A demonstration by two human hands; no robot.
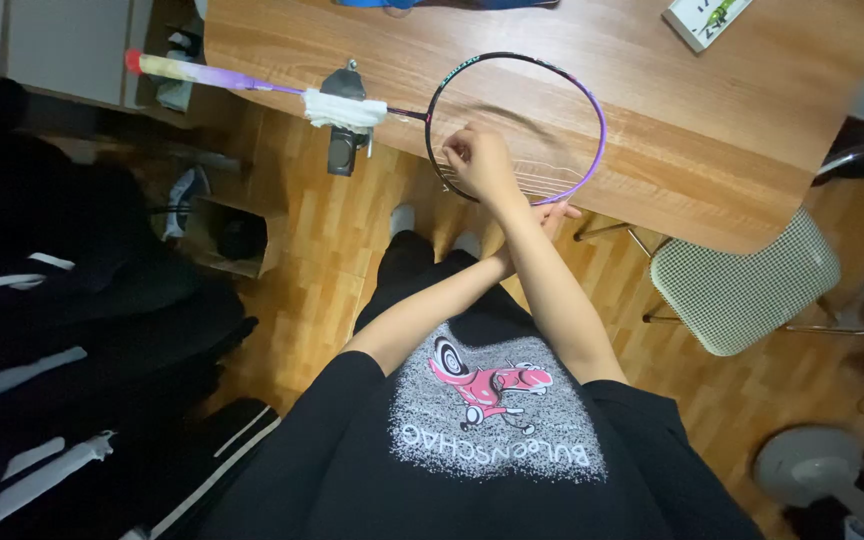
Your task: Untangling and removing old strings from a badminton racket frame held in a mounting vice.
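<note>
Racket clamped flat at the table edge
Right hand fingers pinch a string at the frame; left hand steadies beneath, its grip hidden.

**Setting: Domestic Room Used as a Hobby Work Area**

The location is a home interior, most likely a living or dining room. Indicators:

- Parquet floor in warm-toned wood, typical of a residence.
- A wooden table with rounded corners, household in style rather than a workbench.
- A chrome-framed chair with a woven seat, pushed close to the table.
- A pedestal fan standing on the floor at lower right.
- Dark clothing with white stripes piled at left.
- A small open box on the floor; its contents are too dark to identify.
- Pale cabinet fronts along the upper left edge.
</note>
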